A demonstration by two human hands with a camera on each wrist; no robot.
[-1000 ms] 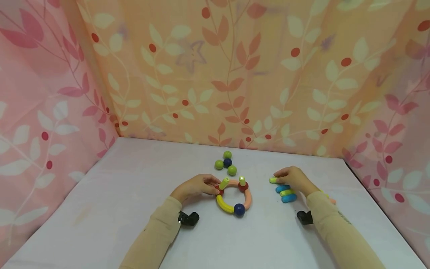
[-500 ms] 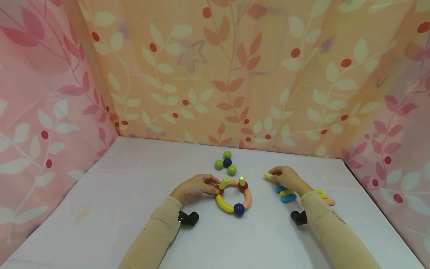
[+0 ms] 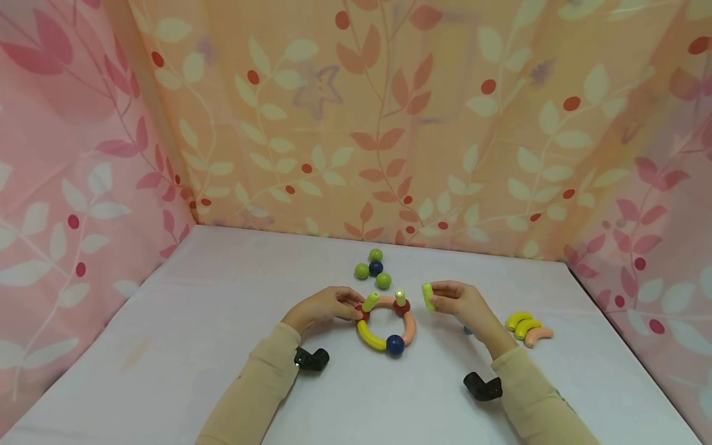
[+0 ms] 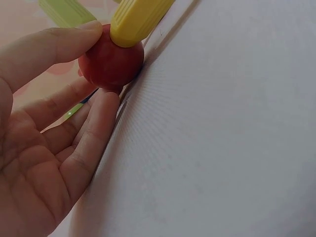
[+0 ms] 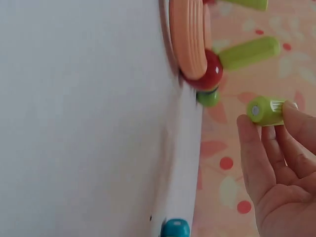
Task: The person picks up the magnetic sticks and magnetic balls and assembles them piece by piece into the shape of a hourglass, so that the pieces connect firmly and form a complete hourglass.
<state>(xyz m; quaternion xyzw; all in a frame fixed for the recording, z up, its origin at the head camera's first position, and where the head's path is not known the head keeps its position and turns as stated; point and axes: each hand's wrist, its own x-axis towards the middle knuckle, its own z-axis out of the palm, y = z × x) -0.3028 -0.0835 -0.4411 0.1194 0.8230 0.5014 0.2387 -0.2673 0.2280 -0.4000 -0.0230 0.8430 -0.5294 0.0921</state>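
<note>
A ring of curved peach rods (image 3: 410, 327), a curved yellow rod (image 3: 369, 335), red balls and a dark blue ball (image 3: 395, 345) lies on the white table. Two light green rods (image 3: 400, 298) stand up from its red balls. My left hand (image 3: 328, 304) pinches the ring's left red ball (image 4: 109, 61) between thumb and fingers. To the right of the ring, my right hand (image 3: 464, 306) holds another short green rod (image 3: 428, 297) upright, off the table. The right wrist view shows a round grey spot on the end of this green rod (image 5: 266, 111).
Behind the ring sit several green balls (image 3: 362, 271) around a dark blue ball (image 3: 376, 267). Curved yellow rods (image 3: 520, 320) and a curved peach rod (image 3: 538, 335) lie right of my right arm. A blue rod (image 3: 468, 330) is mostly hidden by my right hand.
My right hand has lifted the green rod from beside the blue rods, carried it left toward the ring and turned it upright. The left hand keeps its place on the red ball.
</note>
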